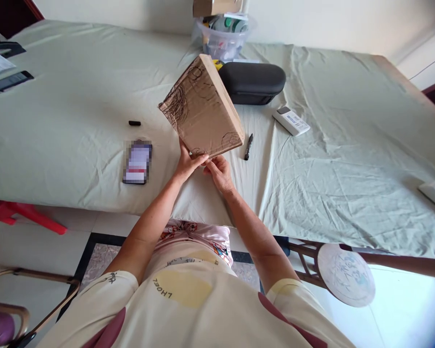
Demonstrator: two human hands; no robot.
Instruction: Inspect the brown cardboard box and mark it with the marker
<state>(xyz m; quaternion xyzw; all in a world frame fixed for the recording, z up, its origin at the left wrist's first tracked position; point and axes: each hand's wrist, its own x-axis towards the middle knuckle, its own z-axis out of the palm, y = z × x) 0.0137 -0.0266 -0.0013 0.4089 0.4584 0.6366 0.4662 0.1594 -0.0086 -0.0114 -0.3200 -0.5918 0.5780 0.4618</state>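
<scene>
A brown cardboard box (206,113) with dark scribbles and loops drawn on it is held tilted over the cloth-covered table. My left hand (189,162) grips its near lower edge, the thumb lying along the front. At the same edge, my right hand (219,171) is closed with thumb and forefinger pinched against the box; its other fingers are curled under and partly hidden. To the right of the box lies a black marker (249,147) without its cap. A small black cap (134,123) rests on the cloth to the left, above a phone (137,163) with its screen lit.
Behind the box sit a black hard case (253,82) and a clear plastic tub (223,41) filled with bottles. A white device (291,121) lies at right, another phone (10,82) at far left. Below the table's front edge are a red stool (29,212) and a metal-framed chair (32,290).
</scene>
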